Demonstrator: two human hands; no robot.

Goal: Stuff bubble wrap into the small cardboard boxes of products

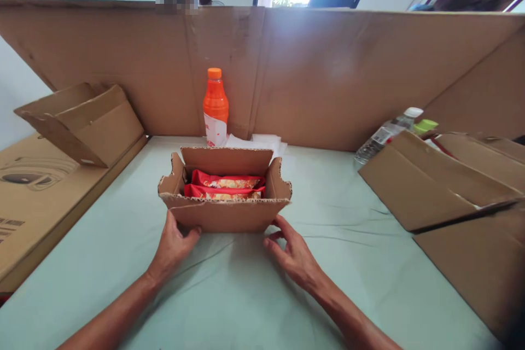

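Observation:
An open cardboard box (229, 217) stands upright on the pale green tabletop, its top flaps raised. Two red snack packets (223, 192) with pictured food lie side by side inside it, their lower parts hidden by the front wall. My left hand (174, 243) grips the box's lower left corner, thumb along the front and fingers partly hidden at the side. At the lower right corner, my right hand (293, 251) touches the box with its fingertips; its thumb is held apart from the fingers, just in front of the box.
Behind the box stands an orange bottle (215, 109) beside white paper sheets (262, 142). A cardboard partition (328, 76) closes the far side. On the right, a clear plastic bottle (383, 134) leans by an open carton (435, 175). Another open box (98, 126) sits on a large carton (49, 197) at left.

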